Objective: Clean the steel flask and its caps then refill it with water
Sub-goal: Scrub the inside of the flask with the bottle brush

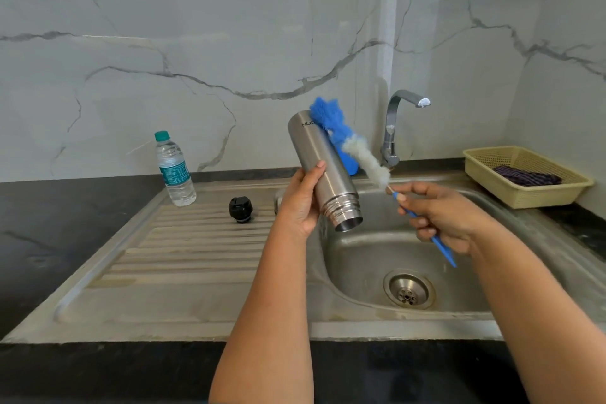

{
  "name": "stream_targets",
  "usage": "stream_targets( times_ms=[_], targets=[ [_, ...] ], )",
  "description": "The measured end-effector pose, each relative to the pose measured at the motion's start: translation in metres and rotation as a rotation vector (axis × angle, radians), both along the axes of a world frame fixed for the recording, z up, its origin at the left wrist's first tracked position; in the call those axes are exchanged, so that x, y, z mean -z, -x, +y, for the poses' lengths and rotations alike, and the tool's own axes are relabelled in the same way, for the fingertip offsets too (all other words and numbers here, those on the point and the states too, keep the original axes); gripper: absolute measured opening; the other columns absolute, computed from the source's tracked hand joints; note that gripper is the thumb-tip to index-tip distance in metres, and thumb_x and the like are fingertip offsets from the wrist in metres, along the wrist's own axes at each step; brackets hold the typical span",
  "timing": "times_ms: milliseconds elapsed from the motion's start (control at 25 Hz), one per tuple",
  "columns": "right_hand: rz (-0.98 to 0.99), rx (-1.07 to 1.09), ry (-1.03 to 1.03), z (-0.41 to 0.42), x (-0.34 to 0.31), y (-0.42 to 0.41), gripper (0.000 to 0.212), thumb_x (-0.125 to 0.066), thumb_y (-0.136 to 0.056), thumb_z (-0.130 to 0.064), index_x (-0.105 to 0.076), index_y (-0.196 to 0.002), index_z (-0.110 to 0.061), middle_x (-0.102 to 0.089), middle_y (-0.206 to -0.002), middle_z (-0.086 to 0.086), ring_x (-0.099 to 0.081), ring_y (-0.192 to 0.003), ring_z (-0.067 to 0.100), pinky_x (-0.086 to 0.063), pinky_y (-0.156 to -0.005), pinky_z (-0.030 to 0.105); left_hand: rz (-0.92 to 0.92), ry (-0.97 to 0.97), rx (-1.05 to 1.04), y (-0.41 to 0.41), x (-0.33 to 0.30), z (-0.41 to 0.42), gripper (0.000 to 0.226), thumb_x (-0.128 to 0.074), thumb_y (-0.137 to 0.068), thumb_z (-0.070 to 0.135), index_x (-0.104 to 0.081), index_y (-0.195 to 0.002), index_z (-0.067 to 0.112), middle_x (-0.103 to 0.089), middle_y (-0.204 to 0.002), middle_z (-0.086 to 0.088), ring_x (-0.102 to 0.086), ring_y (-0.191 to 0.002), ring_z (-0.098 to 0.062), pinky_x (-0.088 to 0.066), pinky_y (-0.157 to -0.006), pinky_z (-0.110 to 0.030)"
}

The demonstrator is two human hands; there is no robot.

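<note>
Two hands work above the sink basin (370, 259): the left hand (300, 207) closes its grip round the steel flask (323, 170), tilted mouth-down over the basin's left edge; the right hand (441, 215) pinches the bottle brush (352, 147) by its blue handle, bristles just behind the flask. A black cap (241, 209) stands on the drainboard (183, 249) near a water bottle (174, 169)

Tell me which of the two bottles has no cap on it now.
The steel flask, held tilted over the sink by the left hand, mouth down and open. The plastic water bottle stands upright on the drainboard, green cap on.
</note>
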State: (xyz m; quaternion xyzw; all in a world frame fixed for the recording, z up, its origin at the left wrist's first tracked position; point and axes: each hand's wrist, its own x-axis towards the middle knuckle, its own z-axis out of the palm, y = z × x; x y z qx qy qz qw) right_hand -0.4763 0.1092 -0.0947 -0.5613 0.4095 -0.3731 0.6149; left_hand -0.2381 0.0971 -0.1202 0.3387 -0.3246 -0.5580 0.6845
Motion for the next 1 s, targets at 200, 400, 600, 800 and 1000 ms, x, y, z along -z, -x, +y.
stream_targets(
  times_ms=[200,400,600,800,1000],
  targets=[
    [0.059,-0.085,-0.036,0.022,0.015,0.030,0.021,-0.060,-0.088,-0.007,-0.065,-0.108,-0.008,-0.053,-0.072,0.007,-0.031,-0.045,0.007,-0.025,-0.036,0.016,0.067,0.002,-0.113,-0.007,0.000,0.001,0.057,-0.069,-0.086,0.013,-0.044,-0.136,0.005,-0.062,-0.116,-0.014,-0.065,-0.101,-0.025,-0.059,-0.081,-0.042],
    [0.112,-0.135,-0.133,0.036,0.014,0.065,0.033,-0.068,-0.073,-0.010,-0.065,-0.106,-0.003,-0.052,-0.072,0.011,-0.029,-0.045,0.009,-0.025,-0.035,0.017,0.085,0.010,-0.100,-0.017,0.003,-0.004,0.068,-0.077,-0.076,0.024,-0.045,-0.134,0.008,-0.058,-0.131,-0.022,-0.059,-0.120,-0.038,-0.050,-0.098,-0.058],
    [0.036,-0.029,0.014,0.003,-0.005,-0.004,0.017,-0.056,-0.094,-0.007,-0.064,-0.108,-0.011,-0.052,-0.073,0.006,-0.031,-0.046,0.006,-0.025,-0.036,0.016,0.042,-0.008,-0.047,-0.006,-0.001,0.005,0.055,-0.080,-0.075,0.022,-0.053,-0.122,0.012,-0.066,-0.113,-0.015,-0.066,-0.101,-0.027,-0.059,-0.080,-0.043],
    [0.114,-0.161,-0.065,0.031,0.012,0.042,0.021,-0.063,-0.086,-0.009,-0.065,-0.108,-0.008,-0.052,-0.072,0.009,-0.031,-0.046,0.008,-0.027,-0.036,0.017,0.111,-0.003,-0.095,-0.019,0.001,0.008,0.071,-0.079,-0.072,0.027,-0.050,-0.135,0.010,-0.065,-0.121,-0.012,-0.064,-0.112,-0.028,-0.055,-0.094,-0.048],
    [0.126,-0.150,-0.084,0.033,0.004,0.058,0.026,-0.070,-0.079,-0.009,-0.066,-0.105,-0.006,-0.053,-0.072,0.009,-0.032,-0.044,0.008,-0.028,-0.035,0.016,0.180,0.043,-0.050,-0.020,0.002,0.005,0.071,-0.080,-0.075,0.023,-0.049,-0.136,0.006,-0.060,-0.130,-0.020,-0.057,-0.124,-0.036,-0.047,-0.102,-0.058]
  ],
)
